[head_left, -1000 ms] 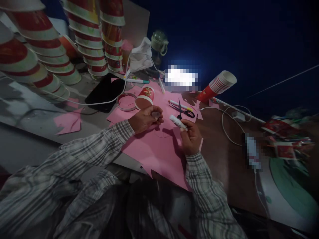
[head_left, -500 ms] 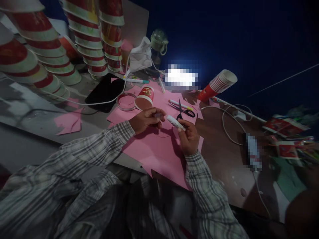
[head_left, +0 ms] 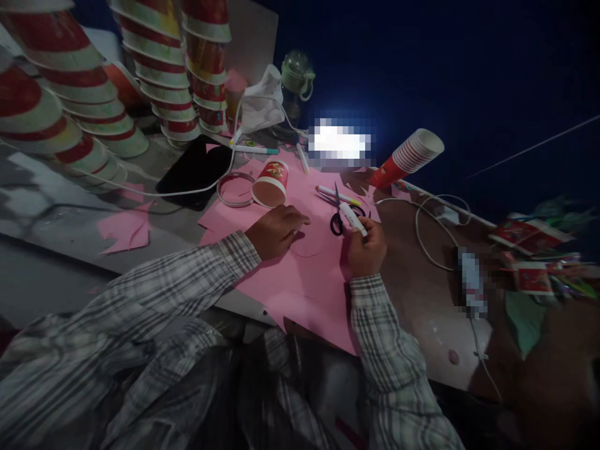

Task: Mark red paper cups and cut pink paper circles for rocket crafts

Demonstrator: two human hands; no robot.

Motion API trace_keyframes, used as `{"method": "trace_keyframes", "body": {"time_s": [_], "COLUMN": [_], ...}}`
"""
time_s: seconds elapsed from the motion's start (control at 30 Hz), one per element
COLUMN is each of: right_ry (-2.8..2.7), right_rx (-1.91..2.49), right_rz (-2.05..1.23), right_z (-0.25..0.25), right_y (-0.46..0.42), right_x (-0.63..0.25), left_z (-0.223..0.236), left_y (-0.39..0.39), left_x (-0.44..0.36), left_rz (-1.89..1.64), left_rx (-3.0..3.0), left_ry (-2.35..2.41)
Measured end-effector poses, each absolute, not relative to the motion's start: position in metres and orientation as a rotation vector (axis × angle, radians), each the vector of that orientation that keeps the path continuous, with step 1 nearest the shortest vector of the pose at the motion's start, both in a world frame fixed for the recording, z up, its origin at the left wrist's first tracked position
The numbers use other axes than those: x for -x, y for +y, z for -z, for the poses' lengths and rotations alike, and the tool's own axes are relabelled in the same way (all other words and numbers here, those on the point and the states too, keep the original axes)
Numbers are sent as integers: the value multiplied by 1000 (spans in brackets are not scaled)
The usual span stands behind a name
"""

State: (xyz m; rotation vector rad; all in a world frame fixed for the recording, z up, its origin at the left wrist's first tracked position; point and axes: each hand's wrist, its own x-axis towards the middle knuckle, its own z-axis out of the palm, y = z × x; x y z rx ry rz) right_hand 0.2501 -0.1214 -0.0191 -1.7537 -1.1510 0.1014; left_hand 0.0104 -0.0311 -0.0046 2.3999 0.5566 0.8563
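Note:
My right hand (head_left: 368, 253) is closed around a white glue stick (head_left: 352, 219), its upper end pointing up and left over the black-handled scissors (head_left: 336, 224). My left hand (head_left: 279, 231) is curled over the pink paper (head_left: 309, 294), fingertips pressed together; whatever they hold is hidden. A faint curved line shows on the paper between the hands. Just beyond my left hand a red paper cup (head_left: 272, 181) lies tipped, mouth toward me, beside a tape ring (head_left: 234, 189). A marker (head_left: 337, 195) lies by the scissors.
Tall stacks of red-and-white cups (head_left: 164, 94) stand at the left, near a dark tablet-like slab (head_left: 194, 172) crossed by a white cable. Another cup stack (head_left: 407, 159) leans at the back right. A power strip (head_left: 471, 281) and a green paper piece (head_left: 525, 319) lie at right.
The glue stick has moved right and up, away from my left hand. A small translucent piece seen in my left fingers is now out of sight, and that hand has turned palm down.

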Motion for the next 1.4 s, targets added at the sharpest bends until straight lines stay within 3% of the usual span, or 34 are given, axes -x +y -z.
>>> {"method": "trace_keyframes", "body": {"time_s": [1.4], "right_ry": [-1342], "right_rx": [1904], "right_rz": [-7], "right_z": [28], "right_y": [-112], "right_x": [-261], "left_z": [7], "left_y": [-32], "left_x": [-11], "left_rz": [-467], "left_rx": [-2747], "left_ry": [791]}}
